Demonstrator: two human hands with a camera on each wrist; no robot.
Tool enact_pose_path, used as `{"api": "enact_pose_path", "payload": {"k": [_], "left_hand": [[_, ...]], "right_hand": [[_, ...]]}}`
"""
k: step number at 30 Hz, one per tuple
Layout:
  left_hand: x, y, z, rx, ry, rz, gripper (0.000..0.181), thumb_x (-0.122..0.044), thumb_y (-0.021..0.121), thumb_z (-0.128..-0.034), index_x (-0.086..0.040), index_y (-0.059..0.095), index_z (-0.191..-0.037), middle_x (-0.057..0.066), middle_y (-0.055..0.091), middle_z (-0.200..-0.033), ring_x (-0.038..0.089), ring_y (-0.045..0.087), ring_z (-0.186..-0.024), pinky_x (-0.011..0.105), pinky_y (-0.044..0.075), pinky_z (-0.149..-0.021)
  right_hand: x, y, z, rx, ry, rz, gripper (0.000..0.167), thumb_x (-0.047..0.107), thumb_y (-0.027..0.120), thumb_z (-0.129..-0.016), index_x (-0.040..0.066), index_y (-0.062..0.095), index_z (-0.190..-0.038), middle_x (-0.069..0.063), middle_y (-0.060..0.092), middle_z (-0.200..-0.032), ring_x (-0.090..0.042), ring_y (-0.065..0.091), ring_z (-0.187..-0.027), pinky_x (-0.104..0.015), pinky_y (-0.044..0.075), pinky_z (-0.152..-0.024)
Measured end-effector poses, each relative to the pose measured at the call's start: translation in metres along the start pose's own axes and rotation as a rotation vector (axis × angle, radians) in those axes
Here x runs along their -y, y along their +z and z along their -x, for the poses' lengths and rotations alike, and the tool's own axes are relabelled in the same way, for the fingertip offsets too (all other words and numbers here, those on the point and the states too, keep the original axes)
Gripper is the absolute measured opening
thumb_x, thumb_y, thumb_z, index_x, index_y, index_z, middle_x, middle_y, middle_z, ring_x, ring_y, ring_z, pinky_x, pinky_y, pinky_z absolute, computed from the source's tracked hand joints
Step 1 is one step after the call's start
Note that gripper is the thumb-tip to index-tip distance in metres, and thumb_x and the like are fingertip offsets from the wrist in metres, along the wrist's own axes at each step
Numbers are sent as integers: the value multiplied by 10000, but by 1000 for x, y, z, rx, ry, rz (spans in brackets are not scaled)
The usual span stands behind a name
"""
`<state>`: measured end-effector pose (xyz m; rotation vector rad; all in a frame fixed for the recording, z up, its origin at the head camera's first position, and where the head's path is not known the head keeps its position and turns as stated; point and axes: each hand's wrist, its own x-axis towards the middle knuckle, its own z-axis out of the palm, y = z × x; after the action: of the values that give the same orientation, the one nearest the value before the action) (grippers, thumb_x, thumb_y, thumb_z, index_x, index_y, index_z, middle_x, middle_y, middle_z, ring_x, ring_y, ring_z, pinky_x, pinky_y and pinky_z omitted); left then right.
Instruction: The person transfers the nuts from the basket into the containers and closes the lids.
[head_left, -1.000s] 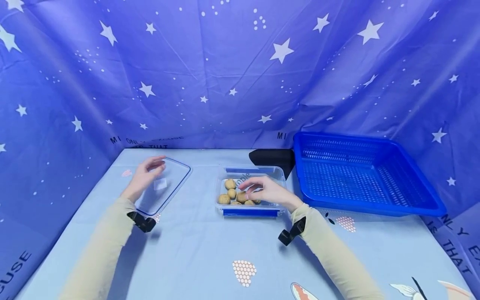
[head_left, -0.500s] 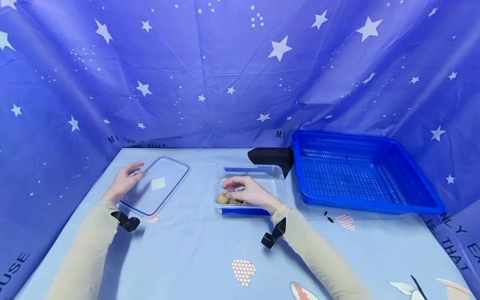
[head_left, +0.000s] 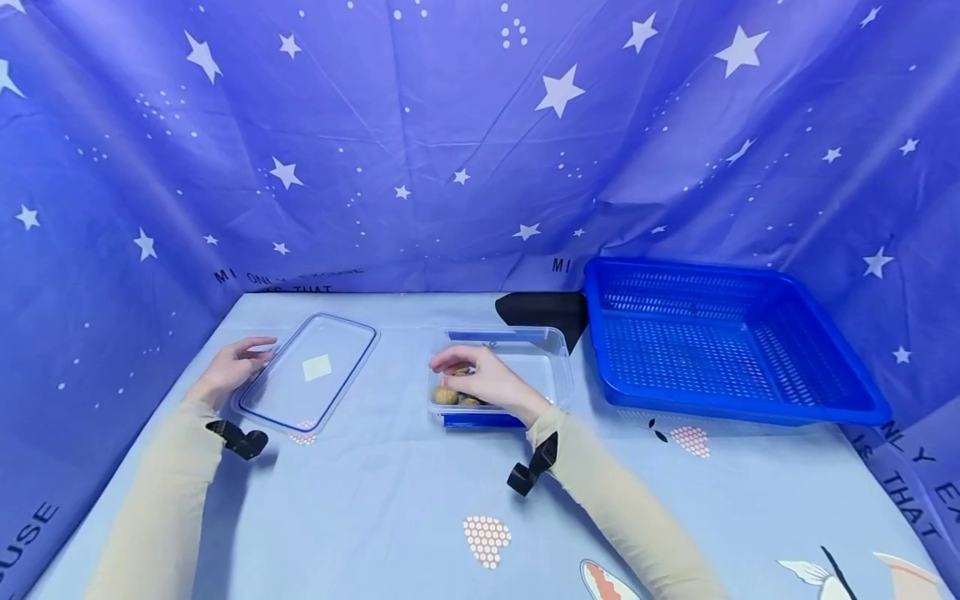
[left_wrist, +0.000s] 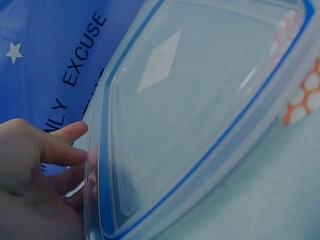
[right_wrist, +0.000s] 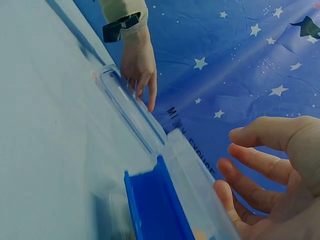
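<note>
My left hand (head_left: 232, 367) is at the left edge of a clear lid (head_left: 288, 390) with a blue seal, which lies flat on the table. In the left wrist view its fingertips (left_wrist: 80, 158) are at the lid's rim, the fingers loosely bent. Over the left half of a clear storage box (head_left: 542, 368) hovers my right hand (head_left: 487, 379), fingers apart and slightly curved. Several walnuts (head_left: 446, 395) lie in the box, partly hidden by that hand. Nothing shows between the right fingers in the right wrist view, where the box's blue latch (right_wrist: 160, 210) stands out.
A large blue plastic basket (head_left: 675, 333) stands at the back right of the table. Between it and the box lies a black patch (head_left: 540, 310) at the table's back edge. A blue star-printed curtain (head_left: 420, 125) encloses the back and sides.
My left hand has moved left from above the lid to its left edge, and the lid has stayed put. The right hand has shifted left over the walnuts.
</note>
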<state>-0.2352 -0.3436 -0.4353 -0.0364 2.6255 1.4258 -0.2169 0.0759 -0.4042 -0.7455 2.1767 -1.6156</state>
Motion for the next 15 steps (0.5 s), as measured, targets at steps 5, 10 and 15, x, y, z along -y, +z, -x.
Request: {"api": "enact_pose_path", "payload": {"k": [5,10,15], "left_hand": [[2,3,-1,32,-9,44,526,86,382,-939,96,271,-1453,347,275,-1422,393,387,-1172,260,370,-822],[6,4,-3,30,-14,49,544,90,364,-941,58,262,-1474,322,98,-1522,397,350,-1176,297,330,-859],[9,3,-1,60,3,102,558,100,365,-937,37,262,-1482,307,66,-1526,352,356,-1159,287,321,-882]], "right_hand": [[10,10,-7,10,17,-45,323,38,606,-900,-17,620,-1217,-182,608,-1190,-193,584,-1013,-288,497,-853],[18,24,-21,1,26,-107,348,75,615,-911,-7,604,-1248,-92,608,-1223,-170,602,-1029,-288,516,-847],[25,46,-43,-46,81,-218,385,17,607,-900,-1,589,-1284,-131,579,-1287,-207,613,-1065,-293,519,-880]]}}
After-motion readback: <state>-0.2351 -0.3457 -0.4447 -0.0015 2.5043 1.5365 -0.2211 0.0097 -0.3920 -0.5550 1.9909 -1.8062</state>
